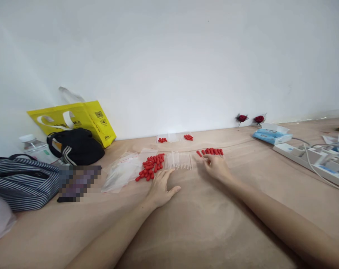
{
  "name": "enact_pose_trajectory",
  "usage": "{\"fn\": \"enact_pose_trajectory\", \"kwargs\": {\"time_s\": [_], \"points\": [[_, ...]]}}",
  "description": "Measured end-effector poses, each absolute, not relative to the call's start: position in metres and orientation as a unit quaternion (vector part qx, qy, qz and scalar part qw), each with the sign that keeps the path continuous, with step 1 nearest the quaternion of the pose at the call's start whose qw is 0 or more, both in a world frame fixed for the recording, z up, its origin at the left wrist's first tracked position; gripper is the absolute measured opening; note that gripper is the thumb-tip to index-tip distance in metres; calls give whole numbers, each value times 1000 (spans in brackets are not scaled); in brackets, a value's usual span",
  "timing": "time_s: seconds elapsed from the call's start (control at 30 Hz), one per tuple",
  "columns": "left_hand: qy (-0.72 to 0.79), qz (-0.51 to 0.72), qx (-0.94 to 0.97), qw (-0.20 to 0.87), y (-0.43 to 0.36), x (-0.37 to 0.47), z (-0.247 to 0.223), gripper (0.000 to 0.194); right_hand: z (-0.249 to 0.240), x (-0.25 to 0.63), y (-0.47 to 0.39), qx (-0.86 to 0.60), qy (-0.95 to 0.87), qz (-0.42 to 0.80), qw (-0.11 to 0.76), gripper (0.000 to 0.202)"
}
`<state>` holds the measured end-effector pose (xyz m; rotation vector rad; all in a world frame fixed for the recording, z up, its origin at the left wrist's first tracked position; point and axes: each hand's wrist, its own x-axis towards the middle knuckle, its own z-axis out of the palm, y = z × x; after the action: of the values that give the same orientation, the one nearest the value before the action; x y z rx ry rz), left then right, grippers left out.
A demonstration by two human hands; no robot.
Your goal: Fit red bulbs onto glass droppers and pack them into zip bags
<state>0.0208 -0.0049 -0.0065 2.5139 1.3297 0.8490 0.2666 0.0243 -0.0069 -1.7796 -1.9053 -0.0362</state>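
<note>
Left hand (161, 189) lies nearest, just short of twelve o'clock, palm down with fingers loosely spread and thumb out to the side, its fingertips just beside the near edge of the thin translucent tubes (178, 163). Farther out at one o'clock, the right hand (215, 166) has its fingers drawn together by a row of small red bulbs (212, 151); whether it pinches one, I cannot tell. More loose red bulbs (150, 167) heap between eleven and twelve, with flat plastic bags (120, 172) beside them at eleven. These bulbs look light, soft and rubbery, probably a bit grippy and apt to roll; the rounded fat end seems the best hold, with a gentle squeeze. The tubes look light and stiffer, liable to slide or scatter, so each is best taken mid-length; if glass, they would be fragile. Beyond, at twelve, two small red clusters (162, 140) (188, 137) lie on plastic near the wall (169, 67). A power strip (312, 162) sits at two, and a yellow bag (100, 125) stands between ten and eleven on the surface (197, 231).
</note>
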Motion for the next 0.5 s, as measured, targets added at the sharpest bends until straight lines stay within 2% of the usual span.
{"fn": "enact_pose_trajectory", "kwargs": {"time_s": [0.2, 0.5], "points": [[416, 288, 857, 98, -3, 23, -9, 19, -7, 263, 53, -742, -638, -31, 202, 23], [410, 278, 863, 103, -3, 22, -12, 12, -13, 255, 62, -771, -612, -69, 161, 26]]}}
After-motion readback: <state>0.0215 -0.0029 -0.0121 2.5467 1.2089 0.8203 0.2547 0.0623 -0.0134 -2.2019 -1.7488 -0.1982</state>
